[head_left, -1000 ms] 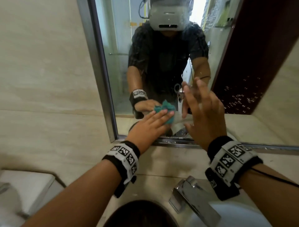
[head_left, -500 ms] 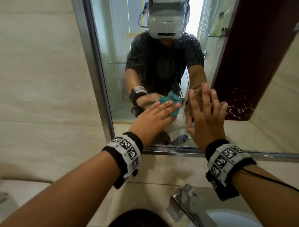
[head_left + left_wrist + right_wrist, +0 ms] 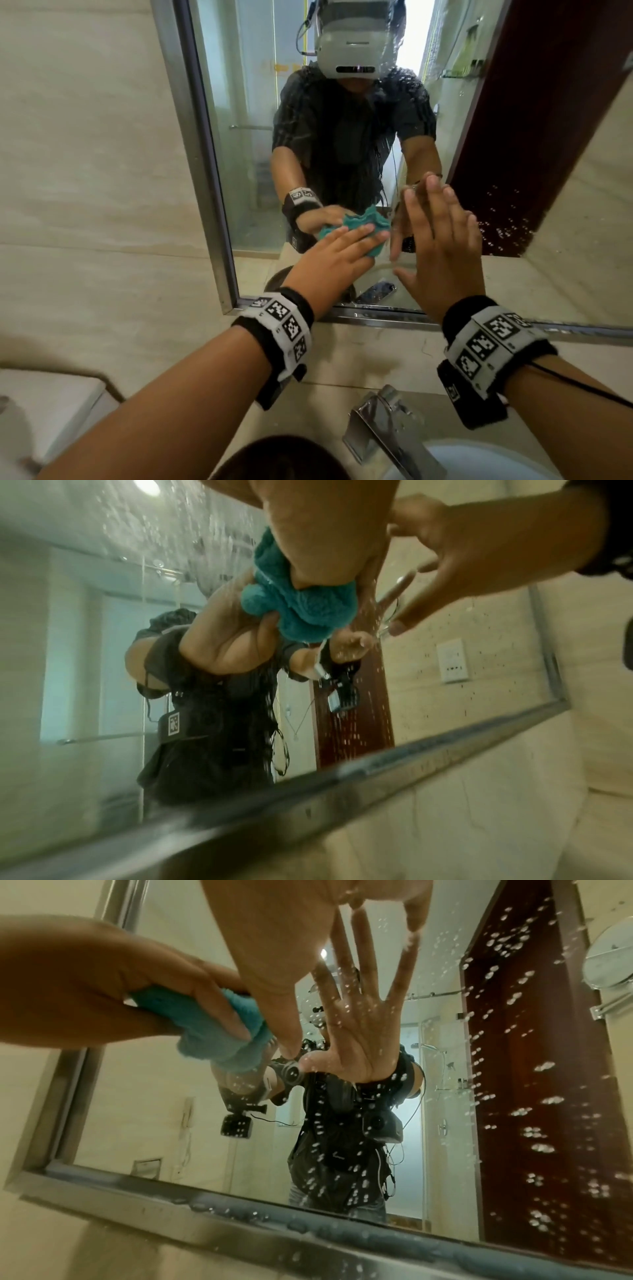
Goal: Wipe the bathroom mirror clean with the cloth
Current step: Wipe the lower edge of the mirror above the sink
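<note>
The bathroom mirror (image 3: 246, 137) in its metal frame (image 3: 205, 171) carries streaks and water droplets (image 3: 534, 1096), thickest on its right side. My left hand (image 3: 356, 240) presses a bunched teal cloth (image 3: 376, 245) flat against the lower glass. Its fingers lie over the cloth (image 3: 212, 1031) and the thumb is tucked under it. In the left wrist view the cloth (image 3: 301, 607) bulges out below the palm (image 3: 325, 534). Just to the right, my right hand (image 3: 442, 246) rests flat on the glass with fingers spread, holding nothing (image 3: 291, 947).
A chrome faucet (image 3: 387, 431) and a white basin (image 3: 479, 459) lie below my wrists. The mirror's wet lower frame rail (image 3: 376, 313) runs above a stone ledge. Beige stone wall fills the left, with a white fixture (image 3: 44, 404) at bottom left.
The left hand has slid the cloth up and slightly right on the glass. The right hand has risen and flattened upright against the mirror beside it.
</note>
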Demonstrator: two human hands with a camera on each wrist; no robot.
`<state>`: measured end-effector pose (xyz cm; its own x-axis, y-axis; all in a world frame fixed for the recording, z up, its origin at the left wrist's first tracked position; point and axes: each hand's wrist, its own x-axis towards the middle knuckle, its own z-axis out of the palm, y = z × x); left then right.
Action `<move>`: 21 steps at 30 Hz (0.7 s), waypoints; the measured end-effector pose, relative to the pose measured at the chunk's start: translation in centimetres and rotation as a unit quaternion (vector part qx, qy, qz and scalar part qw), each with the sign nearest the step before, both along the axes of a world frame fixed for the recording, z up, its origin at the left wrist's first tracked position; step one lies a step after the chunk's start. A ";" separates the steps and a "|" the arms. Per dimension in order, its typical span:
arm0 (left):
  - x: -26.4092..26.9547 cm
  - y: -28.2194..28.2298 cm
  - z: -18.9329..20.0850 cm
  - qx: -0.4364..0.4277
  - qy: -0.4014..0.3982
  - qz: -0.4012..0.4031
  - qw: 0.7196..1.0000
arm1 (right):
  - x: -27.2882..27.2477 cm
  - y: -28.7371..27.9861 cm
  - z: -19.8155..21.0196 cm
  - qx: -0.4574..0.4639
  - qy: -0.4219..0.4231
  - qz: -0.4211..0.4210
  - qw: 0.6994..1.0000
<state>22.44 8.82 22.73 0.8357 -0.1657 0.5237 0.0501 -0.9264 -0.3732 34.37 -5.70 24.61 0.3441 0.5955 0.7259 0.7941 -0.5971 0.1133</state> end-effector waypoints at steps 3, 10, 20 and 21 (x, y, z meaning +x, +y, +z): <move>0.6 -0.4 4.2 -0.068 -0.092 -0.010 0.993 | 0.4 -0.4 0.3 -0.002 -0.008 -0.016 1.000; 4.3 -2.3 5.7 -0.115 -0.204 -0.060 0.970 | 1.1 1.2 -1.9 0.049 -0.040 -0.042 0.997; -0.8 0.2 -4.5 -0.061 0.009 -0.015 0.998 | 0.5 0.5 -1.5 0.005 -0.005 -0.033 0.999; -0.6 0.2 -2.4 -0.074 -0.033 -0.018 0.997 | 0.4 0.6 -1.9 0.013 -0.003 -0.026 1.000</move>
<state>21.86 9.07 20.36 0.7934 -0.1119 0.5983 0.0354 -0.9728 -0.2290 34.76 -5.13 22.72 0.3697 0.5587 0.7424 0.7618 -0.6398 0.1022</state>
